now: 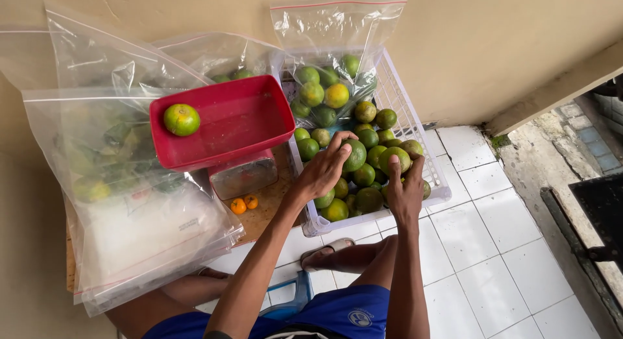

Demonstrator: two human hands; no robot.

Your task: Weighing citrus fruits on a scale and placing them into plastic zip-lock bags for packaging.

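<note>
The left hand [324, 170] clasped a green orange [355, 155] in the white basket [415, 121]; the right hand [405, 193], at three o'clock near the rim, clamped another orange [394, 158].

I see a plain beige wall [506, 40] at the far side. White square floor tiles [493, 261] lie near right. Daylight is even and soft.

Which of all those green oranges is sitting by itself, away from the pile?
The green orange lying alone in the red tray; the others are heaped in the white basket or bagged.
</note>
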